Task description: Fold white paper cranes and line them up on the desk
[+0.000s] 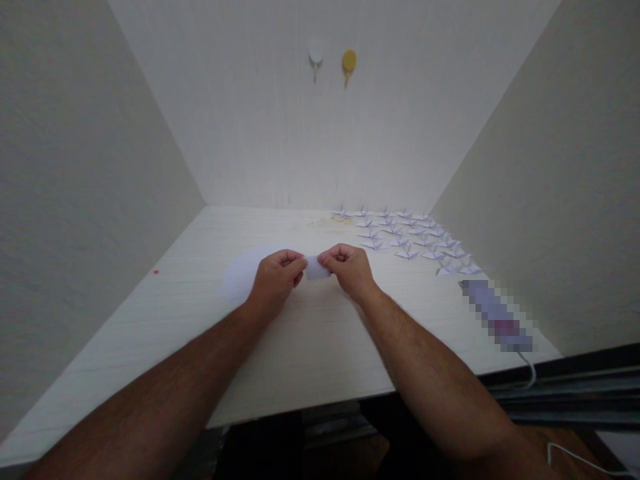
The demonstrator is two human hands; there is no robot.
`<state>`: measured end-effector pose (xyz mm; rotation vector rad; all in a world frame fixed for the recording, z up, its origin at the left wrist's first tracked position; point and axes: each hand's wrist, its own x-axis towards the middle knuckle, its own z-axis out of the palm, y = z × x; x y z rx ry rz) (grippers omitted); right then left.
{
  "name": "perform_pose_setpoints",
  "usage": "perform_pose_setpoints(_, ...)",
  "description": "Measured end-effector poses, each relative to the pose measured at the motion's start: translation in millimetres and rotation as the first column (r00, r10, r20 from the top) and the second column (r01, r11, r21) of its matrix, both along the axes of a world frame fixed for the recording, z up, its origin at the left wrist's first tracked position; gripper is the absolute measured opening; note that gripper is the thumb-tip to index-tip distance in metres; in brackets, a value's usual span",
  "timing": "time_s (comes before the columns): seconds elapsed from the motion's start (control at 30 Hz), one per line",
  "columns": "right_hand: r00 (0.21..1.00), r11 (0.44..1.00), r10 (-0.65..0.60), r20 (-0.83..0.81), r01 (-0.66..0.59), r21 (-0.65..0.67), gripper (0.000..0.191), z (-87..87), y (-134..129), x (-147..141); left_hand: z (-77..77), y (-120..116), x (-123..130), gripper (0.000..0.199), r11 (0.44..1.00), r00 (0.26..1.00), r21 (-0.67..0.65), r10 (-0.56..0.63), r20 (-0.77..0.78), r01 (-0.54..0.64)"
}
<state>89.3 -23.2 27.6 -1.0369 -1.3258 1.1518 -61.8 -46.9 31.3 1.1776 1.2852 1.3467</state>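
A small white piece of paper (pixel 317 269) is stretched between my two hands, above the middle of the table. My left hand (pixel 279 277) pinches its left edge between thumb and fingers. At the right edge, the thumb and forefinger of my right hand (pixel 351 267) are closed on the same paper. Behind and left of my left hand lies a spread of white paper (pixel 237 275), partly covered by that hand. Several folded white paper cranes (pixel 397 241) stand in rows to the right and beyond my right hand.
A blurred-out phone-like object (pixel 495 315) with a white cable (pixel 531 373) lies by the right edge. A small red bit (pixel 156 272) is on the left of the white table (pixel 190 240). White (pixel 315 52) and yellow (pixel 349 61) hooks are on the back wall.
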Motion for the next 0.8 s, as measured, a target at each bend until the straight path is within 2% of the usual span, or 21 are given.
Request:
perform_pose_setpoints(0.27,0.998,0.999,-0.047,-0.040,0.047,-0.022,0.025,4.5,-1.9,-0.4,6.8,-4.2,4.4,0.014,1.000,1.000,-0.010,0.006,0.014,-0.006)
perform_pose_setpoints(0.43,0.993,0.993,-0.103,-0.049,0.100,-0.056,0.026,4.8,-2.3,-2.0,6.0,-3.6,5.8,0.013,1.000,1.000,-0.007,0.011,0.000,-0.011)
perform_pose_setpoints(0.57,0.996,0.995,-0.068,-0.052,0.064,-0.081,0.028,2.5,-1.6,-2.3,4.2,-2.7,3.2,0.012,1.000,1.000,-0.009,0.023,0.010,-0.023)
perform_pose_setpoints(0.67,0.999,0.997,-0.034,0.001,0.034,-0.064,0.029,1.1,-1.0,-0.5,3.7,-2.5,1.4,0.013,1.000,1.000,-0.016,0.021,0.022,-0.021)
perform_pose_setpoints(0.8,0.985,0.995,-0.096,0.144,0.098,-0.003,0.028,1.6,-1.3,1.4,2.2,-1.6,1.5,0.012,0.999,1.000,-0.021,0.027,-0.010,-0.027)
